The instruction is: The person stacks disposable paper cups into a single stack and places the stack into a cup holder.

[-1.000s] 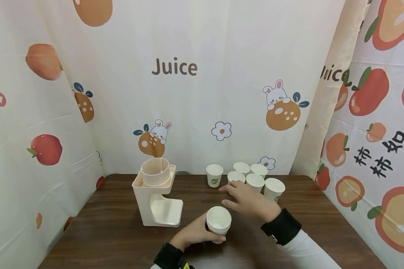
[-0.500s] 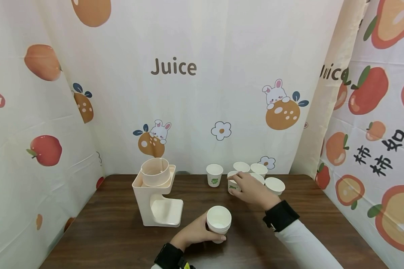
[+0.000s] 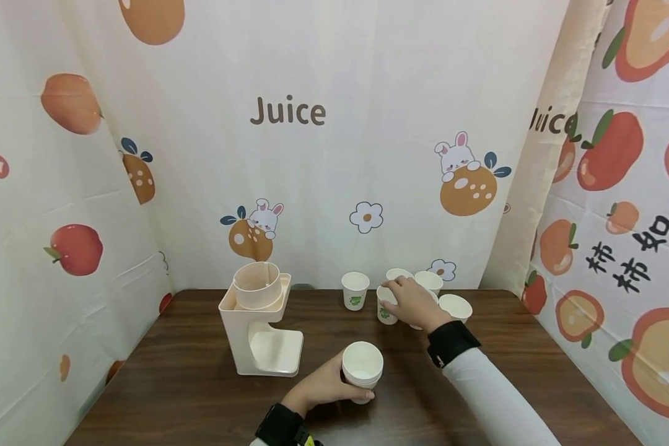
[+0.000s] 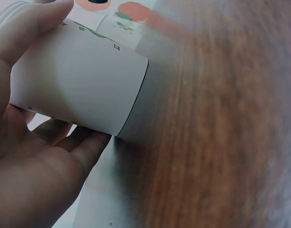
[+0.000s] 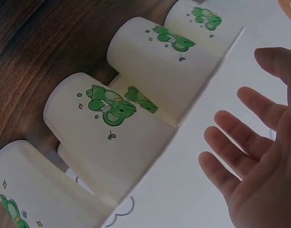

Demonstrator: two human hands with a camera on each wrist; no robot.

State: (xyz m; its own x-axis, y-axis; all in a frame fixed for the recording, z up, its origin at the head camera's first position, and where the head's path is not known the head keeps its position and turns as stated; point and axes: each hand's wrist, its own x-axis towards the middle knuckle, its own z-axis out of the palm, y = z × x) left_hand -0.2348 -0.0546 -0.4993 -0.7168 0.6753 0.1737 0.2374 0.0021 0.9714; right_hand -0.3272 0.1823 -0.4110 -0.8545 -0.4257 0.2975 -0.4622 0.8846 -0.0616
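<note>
A stack of white paper cups (image 3: 362, 367) is gripped above the front of the counter (image 3: 178, 359) by the left hand (image 3: 324, 385), its fingers clamped around the wall. The nested rims and open mouth are shown by the head view; the lower wall and base edge are shown only from the left wrist, and whether the counter is touched cannot be told. The right hand (image 3: 417, 305) is held over the grouped cups (image 3: 455, 306), partly hidden from the head; from the right wrist its fingers are seen extended and apart, with nothing held, and green cartoon animals (image 5: 112, 105) are revealed on smooth, tapered walls. On the dark wood grain, a boxy cream machine (image 3: 236, 337) is topped by a round hopper (image 3: 256, 286).
</note>
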